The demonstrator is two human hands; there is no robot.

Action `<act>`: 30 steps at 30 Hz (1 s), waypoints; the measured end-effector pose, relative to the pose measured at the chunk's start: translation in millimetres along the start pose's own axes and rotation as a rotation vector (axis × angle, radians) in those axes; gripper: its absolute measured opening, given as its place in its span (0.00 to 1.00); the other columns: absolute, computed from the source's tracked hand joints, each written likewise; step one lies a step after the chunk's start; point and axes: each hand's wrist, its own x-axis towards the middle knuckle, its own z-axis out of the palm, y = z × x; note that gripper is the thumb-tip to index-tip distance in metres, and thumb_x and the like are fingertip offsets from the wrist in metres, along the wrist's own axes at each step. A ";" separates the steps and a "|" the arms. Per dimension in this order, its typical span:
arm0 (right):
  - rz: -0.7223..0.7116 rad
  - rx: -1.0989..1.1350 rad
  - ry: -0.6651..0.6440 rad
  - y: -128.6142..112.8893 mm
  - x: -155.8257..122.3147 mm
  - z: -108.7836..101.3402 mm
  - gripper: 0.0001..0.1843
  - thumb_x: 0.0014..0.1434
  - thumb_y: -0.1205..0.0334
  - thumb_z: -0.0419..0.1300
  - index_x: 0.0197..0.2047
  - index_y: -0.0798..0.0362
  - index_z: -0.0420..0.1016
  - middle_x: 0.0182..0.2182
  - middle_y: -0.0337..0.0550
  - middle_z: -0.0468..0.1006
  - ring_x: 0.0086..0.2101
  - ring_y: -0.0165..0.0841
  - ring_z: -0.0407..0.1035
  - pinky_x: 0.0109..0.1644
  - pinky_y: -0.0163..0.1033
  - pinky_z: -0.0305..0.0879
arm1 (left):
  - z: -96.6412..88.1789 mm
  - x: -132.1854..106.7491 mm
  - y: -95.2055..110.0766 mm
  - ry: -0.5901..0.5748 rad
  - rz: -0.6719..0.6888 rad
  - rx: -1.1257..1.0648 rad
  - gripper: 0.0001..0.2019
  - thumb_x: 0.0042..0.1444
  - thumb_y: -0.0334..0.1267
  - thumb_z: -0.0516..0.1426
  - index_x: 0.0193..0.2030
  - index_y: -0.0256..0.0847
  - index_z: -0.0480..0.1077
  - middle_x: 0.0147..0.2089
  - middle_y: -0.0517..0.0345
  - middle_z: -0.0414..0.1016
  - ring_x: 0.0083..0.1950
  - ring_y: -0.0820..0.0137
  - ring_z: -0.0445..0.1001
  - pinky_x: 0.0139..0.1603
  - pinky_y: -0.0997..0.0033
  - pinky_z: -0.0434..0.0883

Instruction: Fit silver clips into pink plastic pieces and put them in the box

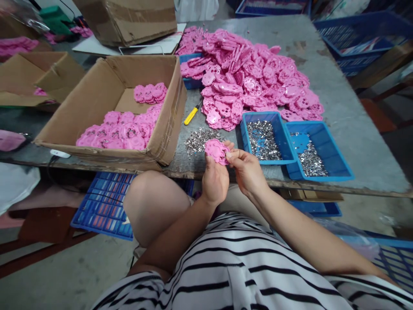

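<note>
My left hand (214,178) grips a flat pink plastic disc with holes (217,150) just above the table's near edge. My right hand (247,170) is pinched against the disc's right side; whether a small metal piece sits in its fingertips is too small to tell. A loose heap of small silver metal parts (196,140) lies on the table just behind the disc. Two blue trays, the left tray (243,129) and the right tray (332,155), hold more of these metal parts to the right of my hands.
A big pile of pink discs (254,79) covers the table's middle. An open cardboard box (97,90) on the left holds rows of pink discs. A yellow-handled screwdriver (192,114) lies between box and pile. Blue crates stand under the table and at the far right.
</note>
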 end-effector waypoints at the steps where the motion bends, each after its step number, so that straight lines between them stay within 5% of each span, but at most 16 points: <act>1: -0.002 0.000 0.001 0.5 -0.1 -0.1 0.16 0.36 0.57 0.70 0.14 0.51 0.67 0.21 0.35 0.67 0.27 0.29 0.59 0.39 0.39 0.60 | -0.2 -0.1 -0.4 -0.005 0.001 0.000 0.26 0.67 0.52 0.37 0.59 0.43 0.64 0.59 0.50 0.70 0.67 0.62 0.63 0.67 0.58 0.60; 13: -0.108 -0.084 0.103 16.0 2.6 -4.6 0.17 0.38 0.54 0.71 0.24 0.50 0.67 0.22 0.32 0.67 0.27 0.29 0.59 0.36 0.37 0.59 | -0.9 -0.4 1.2 -0.030 -0.040 -0.052 0.25 0.67 0.49 0.36 0.56 0.40 0.66 0.54 0.49 0.73 0.64 0.63 0.66 0.66 0.59 0.61; 18: -0.269 -0.225 0.030 -9.4 3.1 -25.3 0.12 0.47 0.55 0.66 0.25 0.50 0.67 0.29 0.38 0.72 0.32 0.31 0.64 0.40 0.39 0.60 | -2.5 2.0 3.9 -0.035 -0.062 -0.113 0.22 0.66 0.50 0.41 0.54 0.41 0.65 0.51 0.49 0.75 0.60 0.62 0.71 0.64 0.56 0.61; 21: -0.489 -0.406 0.199 -47.6 14.7 -60.5 0.06 0.50 0.60 0.63 0.30 0.51 0.69 0.33 0.40 0.73 0.31 0.29 0.63 0.40 0.39 0.60 | -5.0 3.4 4.8 -0.019 -0.100 -0.093 0.22 0.63 0.56 0.45 0.52 0.43 0.65 0.49 0.50 0.76 0.58 0.58 0.72 0.61 0.55 0.63; 23: -0.529 -0.574 0.455 -73.4 28.1 -89.9 0.06 0.48 0.68 0.61 0.31 0.52 0.68 0.28 0.37 0.69 0.27 0.27 0.60 0.38 0.39 0.58 | -6.2 3.8 5.0 -0.023 -0.116 -0.059 0.20 0.61 0.55 0.49 0.52 0.44 0.65 0.49 0.51 0.76 0.57 0.58 0.73 0.58 0.56 0.65; 25: -0.354 -0.831 0.679 -91.3 41.6 -117.5 0.07 0.50 0.72 0.60 0.30 0.52 0.66 0.24 0.34 0.63 0.24 0.27 0.56 0.36 0.40 0.56 | -6.7 3.6 4.8 -0.037 -0.121 -0.013 0.18 0.56 0.46 0.56 0.52 0.44 0.64 0.48 0.52 0.76 0.55 0.59 0.74 0.56 0.59 0.67; 26: -0.210 -0.980 0.683 -96.0 47.1 -129.1 0.08 0.49 0.73 0.61 0.28 0.52 0.66 0.23 0.33 0.62 0.24 0.27 0.55 0.36 0.40 0.55 | -6.7 3.4 4.5 -0.044 -0.121 0.006 0.19 0.53 0.41 0.58 0.52 0.44 0.64 0.47 0.54 0.77 0.54 0.60 0.75 0.54 0.60 0.68; 30: 0.166 -1.493 0.337 -89.1 56.7 -155.6 0.15 0.46 0.75 0.66 0.20 0.51 0.65 0.20 0.33 0.56 0.23 0.28 0.49 0.35 0.42 0.50 | -5.5 1.8 3.6 -0.052 -0.115 0.057 0.23 0.47 0.31 0.57 0.52 0.46 0.60 0.42 0.58 0.77 0.47 0.63 0.78 0.46 0.65 0.71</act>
